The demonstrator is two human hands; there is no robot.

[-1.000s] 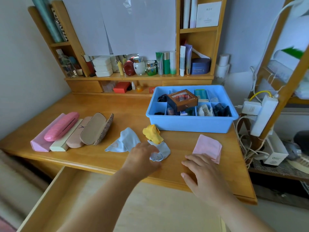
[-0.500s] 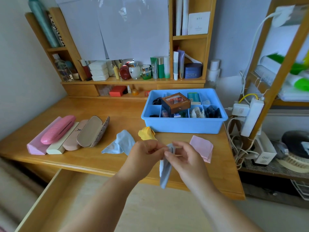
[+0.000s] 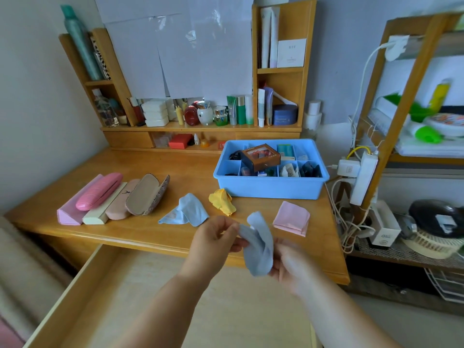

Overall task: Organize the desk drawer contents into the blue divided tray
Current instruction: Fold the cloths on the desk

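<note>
A grey-blue cloth (image 3: 258, 244) hangs in the air over the desk's front edge. My left hand (image 3: 213, 243) pinches its upper left part, and my right hand (image 3: 291, 262), blurred, holds its lower right side. The blue divided tray (image 3: 270, 189) stands at the back right of the desk, with a brown box (image 3: 261, 156) and small items in its compartments. On the desk in front of it lie a light blue cloth (image 3: 185, 212), a crumpled yellow cloth (image 3: 222, 202) and a folded pink cloth (image 3: 291, 218).
Several glasses cases (image 3: 113, 199) lie in a row at the desk's left. The open drawer (image 3: 82, 292) sticks out below the desk edge. A shelf unit with bottles and jars (image 3: 213, 114) lines the back. Power strip and cables (image 3: 361, 179) hang at the right.
Both hands lifted the grey-blue cloth off the desk and hold it up between them. The right hand has dropped lower along the cloth.
</note>
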